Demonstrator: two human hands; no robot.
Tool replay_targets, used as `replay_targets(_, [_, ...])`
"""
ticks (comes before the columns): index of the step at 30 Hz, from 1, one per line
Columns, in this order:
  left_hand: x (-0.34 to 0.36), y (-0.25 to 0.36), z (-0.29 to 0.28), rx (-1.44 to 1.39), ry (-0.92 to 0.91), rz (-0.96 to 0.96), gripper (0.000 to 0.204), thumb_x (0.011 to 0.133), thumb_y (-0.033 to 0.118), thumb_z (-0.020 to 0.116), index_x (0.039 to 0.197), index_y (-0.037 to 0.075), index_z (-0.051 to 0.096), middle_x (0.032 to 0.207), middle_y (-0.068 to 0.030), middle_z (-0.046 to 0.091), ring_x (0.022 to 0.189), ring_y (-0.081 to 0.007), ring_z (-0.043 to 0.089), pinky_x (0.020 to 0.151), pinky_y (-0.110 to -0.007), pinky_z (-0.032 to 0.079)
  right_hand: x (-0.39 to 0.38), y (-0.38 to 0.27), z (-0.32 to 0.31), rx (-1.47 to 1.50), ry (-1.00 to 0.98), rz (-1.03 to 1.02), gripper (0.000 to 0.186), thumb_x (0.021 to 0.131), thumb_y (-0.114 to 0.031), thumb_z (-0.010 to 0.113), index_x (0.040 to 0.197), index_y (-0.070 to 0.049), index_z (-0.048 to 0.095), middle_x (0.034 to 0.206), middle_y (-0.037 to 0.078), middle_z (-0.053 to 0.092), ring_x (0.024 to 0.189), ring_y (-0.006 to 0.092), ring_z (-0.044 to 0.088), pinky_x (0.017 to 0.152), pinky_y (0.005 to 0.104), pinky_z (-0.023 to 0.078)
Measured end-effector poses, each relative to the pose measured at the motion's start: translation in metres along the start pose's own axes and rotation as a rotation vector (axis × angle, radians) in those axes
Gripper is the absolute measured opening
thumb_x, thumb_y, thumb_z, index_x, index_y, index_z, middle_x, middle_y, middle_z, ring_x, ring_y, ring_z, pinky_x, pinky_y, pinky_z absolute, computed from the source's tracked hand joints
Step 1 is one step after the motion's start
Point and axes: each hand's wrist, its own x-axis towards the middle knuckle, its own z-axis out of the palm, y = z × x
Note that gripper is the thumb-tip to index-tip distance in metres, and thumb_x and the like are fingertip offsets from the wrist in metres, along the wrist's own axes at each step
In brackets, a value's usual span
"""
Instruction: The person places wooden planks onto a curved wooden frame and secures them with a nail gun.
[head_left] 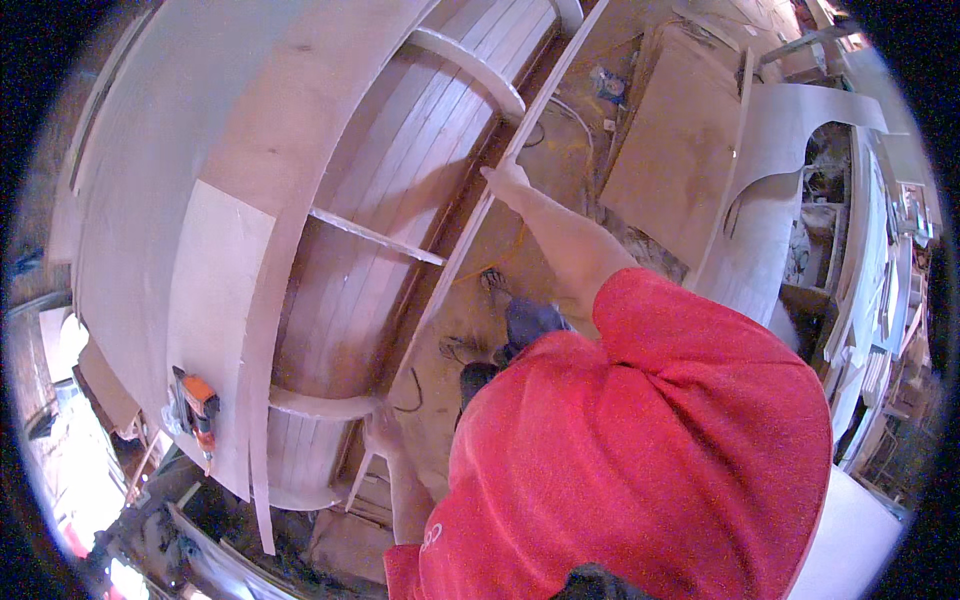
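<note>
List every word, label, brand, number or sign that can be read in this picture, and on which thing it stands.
Red shirt: white lettering, partly hidden near the left sleeve; I will not copy it out.
Orange and black tool: any marking is too small to read.
Blue-and-white item on the floor: too blurred to read.
Curved wooden structure: no readable text.

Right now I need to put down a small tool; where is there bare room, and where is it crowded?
Bare: the slatted bay between the straight crosspiece and the lower curved rib; also the brown sheet, left of the pale curved panel. Crowded: the rib's end by the left hand, and the far right, heaped with boards.
</note>
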Motion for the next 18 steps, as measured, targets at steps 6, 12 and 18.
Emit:
replay_targets(6, [-0.009,-0.004,0.021,0.047,-0.154,-0.059,0.024,0.086,0.035,0.071,0.096,0.013,0.073,0.094,-0.0126,0.07,0.081,-0.0368,0.068,0.069,-0.048,0.054,-0.006,-0.001,0.002,0.07,0.106,-0.022,0.08,0.088,-0.045,0.073,0.14,0.007,0.04,0.127,0.032,0.061,0.119,0.0438,0.06,0.101,0.0473,0.05])
replay_targets(12, [0.0,0.016,0.021,0.198,-0.342,-0.193,0.032,0.088,0.04,0.068,0.092,0.008,0.069,0.092,-0.0189,0.069,0.083,-0.0414,0.067,0.074,-0.054,0.052,-0.012,-0.009,0.002,0.062,0.074,-0.018,0.088,0.085,-0.048,0.075,0.141,0.008,0.036,0.128,0.031,0.061,0.121,0.0418,0.06,0.102,0.0461,0.049])
replay_targets(18, [0.018,0.058,0.0,0.187,-0.274,-0.231,0.031,0.091,0.039,0.067,0.092,0.008,0.067,0.089,-0.0202,0.07,0.085,-0.0408,0.068,0.072,-0.055,0.051,-0.013,-0.003,-0.006,0.032,0.099,-0.051,0.101,0.081,-0.057,0.074,0.146,0.008,0.033,0.129,0.031,0.06,0.122,0.0418,0.06,0.104,0.045,0.048])
